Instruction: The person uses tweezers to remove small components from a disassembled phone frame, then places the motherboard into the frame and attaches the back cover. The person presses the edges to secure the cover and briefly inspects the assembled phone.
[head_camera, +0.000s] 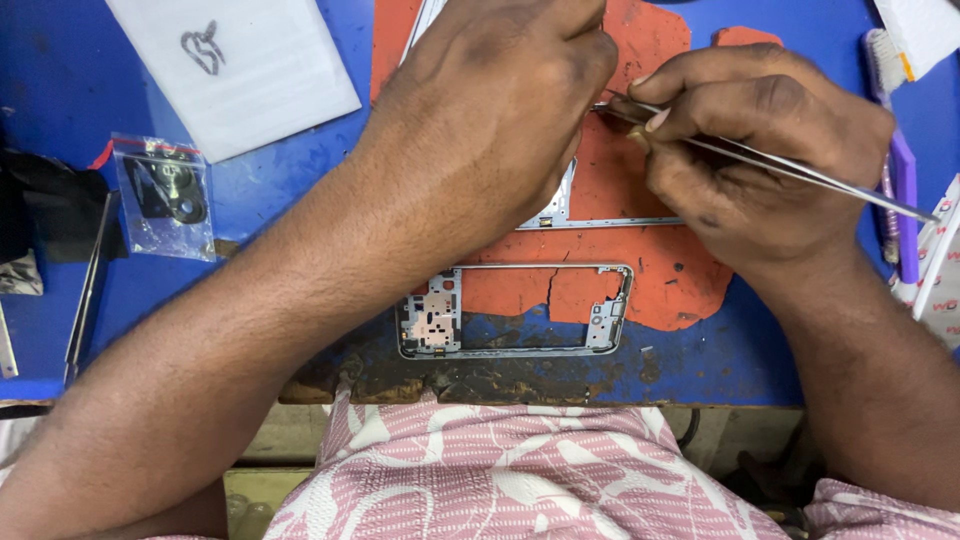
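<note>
Fingers of the right hand pinch one pair of tweezers; the left hand curls over a phone frame on the orange mat. One second frame lies near the table's worn edge, bare mat between them.

Blue workbench, paint worn and chipped along the near edge. Torn orange mat lies at centre. On the mat: silver phone frame, partly covered; a second, smaller metal frame piece lies across the mat's near edge. White paper sheet at far left. Clear zip bag with dark parts near it. Purple-handled brush at right edge.
</note>
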